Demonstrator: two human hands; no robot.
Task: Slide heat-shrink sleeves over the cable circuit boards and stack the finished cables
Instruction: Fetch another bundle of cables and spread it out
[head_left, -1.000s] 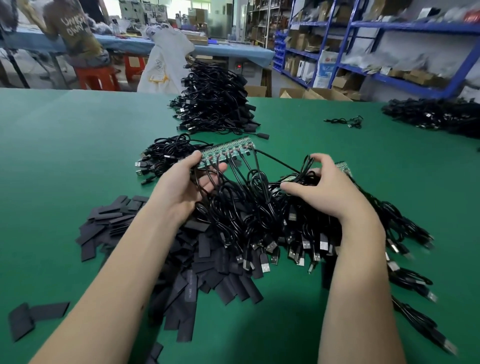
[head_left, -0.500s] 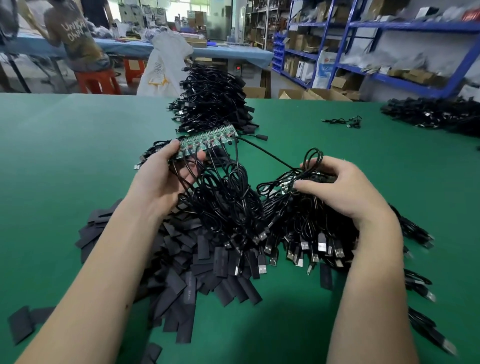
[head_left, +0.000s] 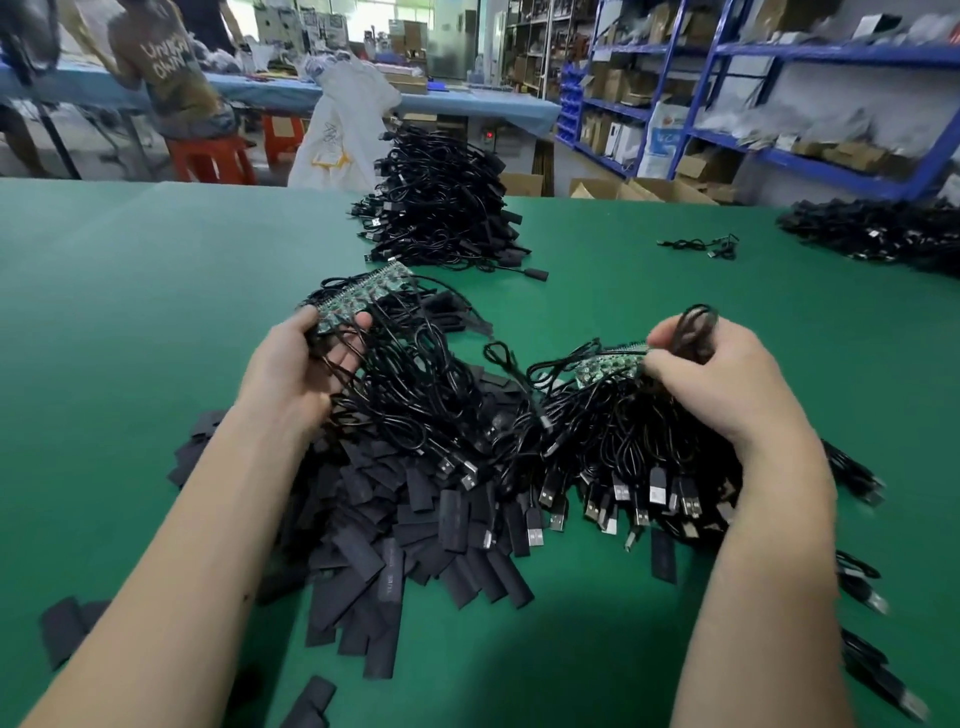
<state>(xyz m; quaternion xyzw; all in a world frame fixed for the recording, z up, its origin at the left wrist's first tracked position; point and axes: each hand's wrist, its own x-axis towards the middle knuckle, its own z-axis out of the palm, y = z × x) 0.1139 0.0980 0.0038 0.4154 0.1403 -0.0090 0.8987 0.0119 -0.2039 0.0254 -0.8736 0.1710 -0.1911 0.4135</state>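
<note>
I am working from the left: loose sleeves (head_left: 395, 525) are lying heaped on the counter (head_left: 130, 312) under my left forearm, near enough to reach without letting go of anything. My left hand (head_left: 306, 364) is curling round one strip of boards (head_left: 363, 299), thumb on top and fingers beneath, with its cables (head_left: 410, 400) trailing down toward the plugs (head_left: 530, 525). To do this well, I am judging that the two bunches need teasing apart slowly, since a loop seems to be bridging the middle and a sharp tug could stress the joints. My right hand (head_left: 717, 379) is closing on the second strip (head_left: 610, 366) and pinching a loop of cable above it (how many strands it has, I cannot tell). I am thinking each strip should go down flat with the boards facing the sleeves. The finished stack (head_left: 441, 202) is sitting farther back, well apart from both hands.
</note>
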